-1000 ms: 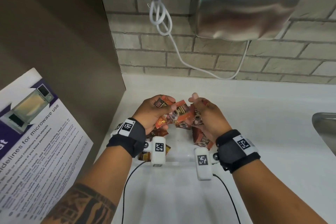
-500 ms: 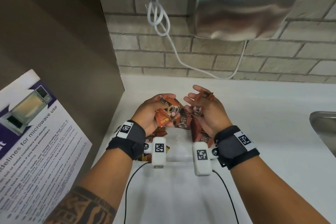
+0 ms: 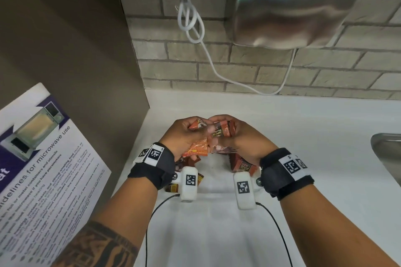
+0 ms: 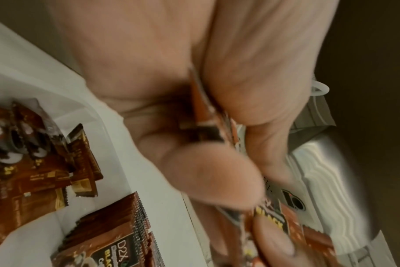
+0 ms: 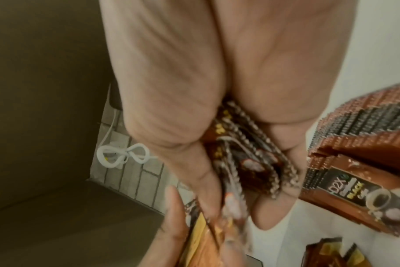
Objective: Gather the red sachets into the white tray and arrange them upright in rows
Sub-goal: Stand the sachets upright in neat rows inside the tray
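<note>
Both hands are raised together over the white tray (image 3: 213, 182). My left hand (image 3: 186, 134) grips a bunch of red sachets (image 3: 196, 147), its fingers curled round them (image 4: 206, 115). Close beside it, my right hand (image 3: 236, 136) holds another stack of red sachets (image 3: 221, 131), pinched edge-on between thumb and fingers (image 5: 247, 162). The two bunches touch between the hands. A row of upright red sachets (image 3: 242, 166) stands at the tray's right side, also seen as a row (image 5: 354, 148). Loose sachets (image 4: 34, 162) lie at the tray's left side.
The tray sits on a white counter (image 3: 303, 136) against a brown side panel (image 3: 65, 50) on the left. A steel hand dryer (image 3: 293, 6) and looped white cable (image 3: 191, 21) hang on the brick wall. A sink edge (image 3: 386, 154) shows at right; a microwave poster (image 3: 39, 169) at left.
The hands parted briefly half a second ago and have now closed together again, bringing the two bunches of sachets into contact above the tray.
</note>
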